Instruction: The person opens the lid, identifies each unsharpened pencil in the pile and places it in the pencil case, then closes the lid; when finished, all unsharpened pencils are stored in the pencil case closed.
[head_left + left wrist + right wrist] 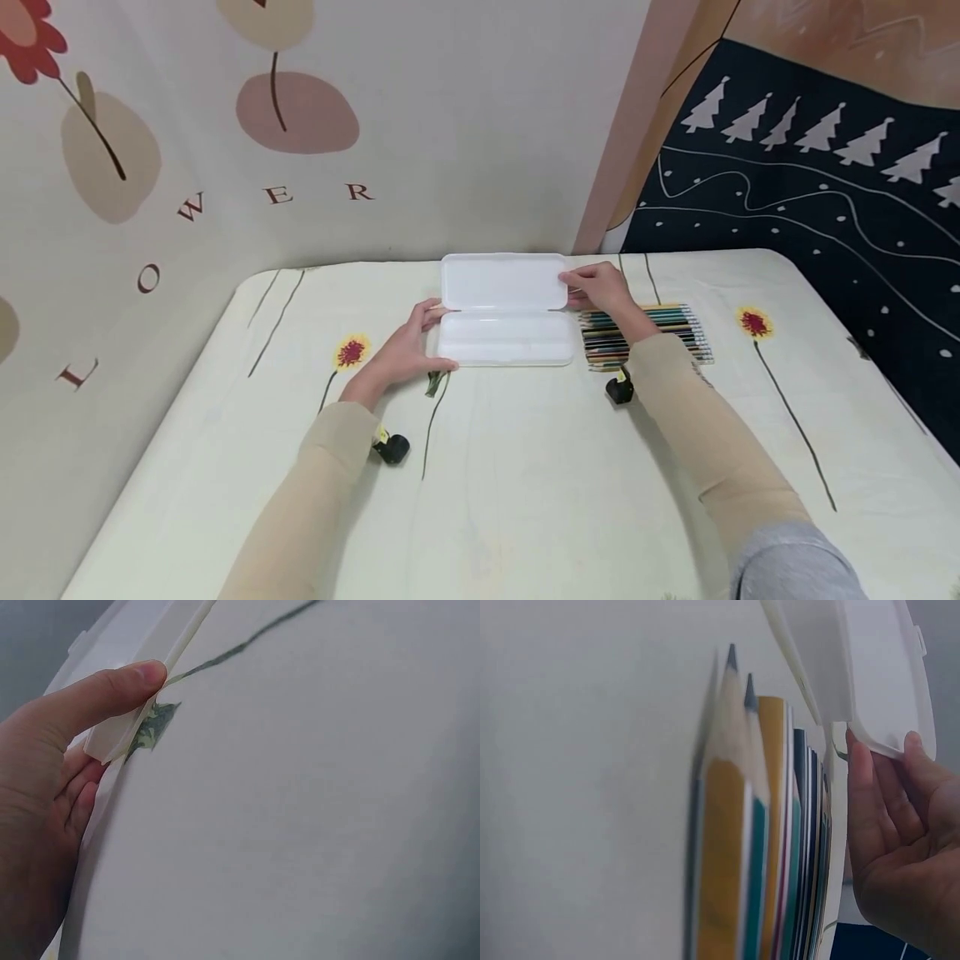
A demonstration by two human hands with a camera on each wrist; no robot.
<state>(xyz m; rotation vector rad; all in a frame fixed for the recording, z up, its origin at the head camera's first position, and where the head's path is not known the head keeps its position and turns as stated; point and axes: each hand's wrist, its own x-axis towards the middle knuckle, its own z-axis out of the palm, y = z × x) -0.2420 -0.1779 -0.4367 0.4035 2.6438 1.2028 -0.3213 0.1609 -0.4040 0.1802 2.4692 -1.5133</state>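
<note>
A white plastic pencil case (504, 340) lies opened on the table, its bare inside showing and its lid (504, 282) swung up at the back. My left hand (407, 346) grips the left end of the base. In the left wrist view the thumb (152, 673) presses on the front corner, while the other fingers are partly hidden behind the end. At the lid's right corner, my right hand (602, 287) pinches the edge between thumb and fingers, as the right wrist view shows at the lid (889, 675). Below that hand lies a row of pencils (637, 337).
The pencils (724, 847) lie side by side, several with sharpened tips toward the case. A pale tablecloth (517, 467) with printed flowers covers the table. Behind it hangs a light wall cloth (465, 150), with a dark tree-patterned cloth (787, 192) at the right.
</note>
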